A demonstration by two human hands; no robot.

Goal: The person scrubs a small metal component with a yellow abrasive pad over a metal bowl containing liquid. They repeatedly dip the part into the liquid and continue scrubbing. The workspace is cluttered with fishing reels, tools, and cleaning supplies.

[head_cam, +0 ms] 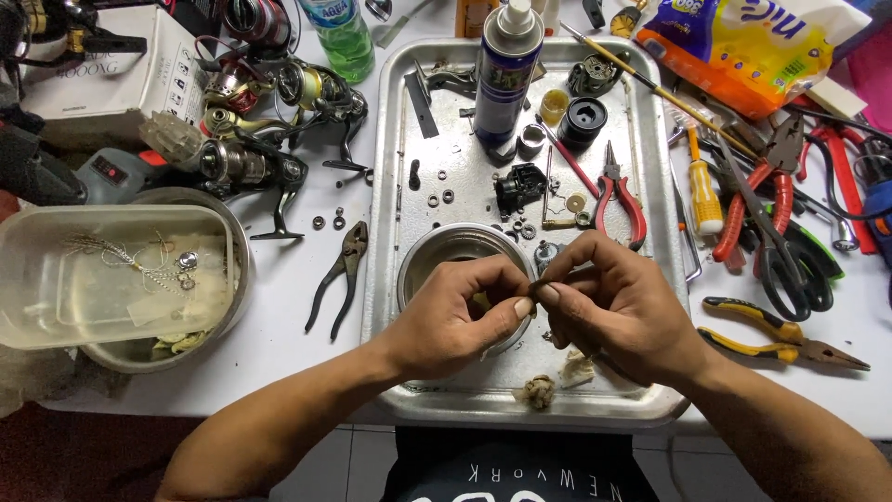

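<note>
My left hand (460, 316) and my right hand (609, 302) meet fingertip to fingertip over a round metal bowl (437, 249) on a steel tray (395, 167). Together they pinch a small dark part (541, 281), too small to make out. A tall spray can (506, 70) stands upright at the far end of the tray. Small washers, a black reel part (518, 186) and red-handled pliers (618, 200) lie on the tray beyond my hands. Two wads of dirty cloth (539, 390) rest on the tray's near edge.
Several fishing reels (269, 121) are piled at the left beside a white box (111, 65) and a green bottle (342, 37). A clear plastic tub (102, 274) sits on a metal bowl. Dark pliers (339, 274) lie left of the tray; cutters, a screwdriver and yellow pliers (780, 330) lie right.
</note>
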